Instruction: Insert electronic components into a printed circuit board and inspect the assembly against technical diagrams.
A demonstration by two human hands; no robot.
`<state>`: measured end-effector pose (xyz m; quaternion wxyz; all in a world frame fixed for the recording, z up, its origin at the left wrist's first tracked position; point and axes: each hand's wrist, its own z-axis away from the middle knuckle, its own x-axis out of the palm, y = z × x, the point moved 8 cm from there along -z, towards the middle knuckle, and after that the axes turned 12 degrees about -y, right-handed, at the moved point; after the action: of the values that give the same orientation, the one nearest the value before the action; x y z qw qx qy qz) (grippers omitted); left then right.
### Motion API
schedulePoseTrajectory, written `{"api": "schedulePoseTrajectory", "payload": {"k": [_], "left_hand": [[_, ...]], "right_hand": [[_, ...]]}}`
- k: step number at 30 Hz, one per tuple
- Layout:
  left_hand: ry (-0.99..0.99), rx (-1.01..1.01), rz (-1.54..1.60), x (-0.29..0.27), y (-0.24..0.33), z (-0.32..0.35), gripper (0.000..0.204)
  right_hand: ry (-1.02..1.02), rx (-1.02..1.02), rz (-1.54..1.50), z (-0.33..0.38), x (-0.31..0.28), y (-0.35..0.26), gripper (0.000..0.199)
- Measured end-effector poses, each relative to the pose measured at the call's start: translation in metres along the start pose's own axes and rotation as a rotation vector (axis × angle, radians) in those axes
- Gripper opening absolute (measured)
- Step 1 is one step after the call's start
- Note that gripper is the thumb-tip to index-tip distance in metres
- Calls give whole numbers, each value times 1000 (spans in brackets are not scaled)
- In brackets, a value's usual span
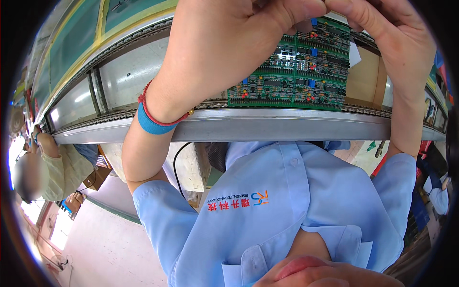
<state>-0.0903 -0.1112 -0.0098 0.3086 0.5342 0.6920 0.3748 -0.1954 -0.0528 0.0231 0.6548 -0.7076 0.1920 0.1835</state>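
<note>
The board (287,91), green and populated with small parts, sits in the conveyor, its near edge along the chain (210,104) just behind the metal rail (267,128). Blue and red components stand out on its face.

The left hand (224,43) extends over the board and covers its upper left portion. The right hand (399,40) is positioned beyond the board's right side. The fingers of both hands are bent, and the two thumbs nearly meet at the upper edge of the view. The fingertips are partly cut off; whether they grip anything, or touch the board, cannot be told.

A blue band (154,122) and a red cord (142,98) encircle the left wrist. Right of the board lies a white sheet (354,54). Below the rail are the blue shirt (267,177) and a black cable (177,165). A co-worker (67,172) is at far left.
</note>
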Motion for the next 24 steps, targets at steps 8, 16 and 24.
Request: {"api": "schedulePoseTrajectory", "payload": {"k": [8, 16, 24], "left_hand": [[88, -558, 296, -1, -29, 6, 15], [74, -608, -57, -3, -22, 5, 16], [-22, -559, -245, 3, -20, 21, 16]], "right_hand": [[-33, -98, 37, 3, -4, 1, 11], [-31, -82, 187, 7, -6, 2, 11], [-23, -217, 328, 20, -2, -15, 12]]}}
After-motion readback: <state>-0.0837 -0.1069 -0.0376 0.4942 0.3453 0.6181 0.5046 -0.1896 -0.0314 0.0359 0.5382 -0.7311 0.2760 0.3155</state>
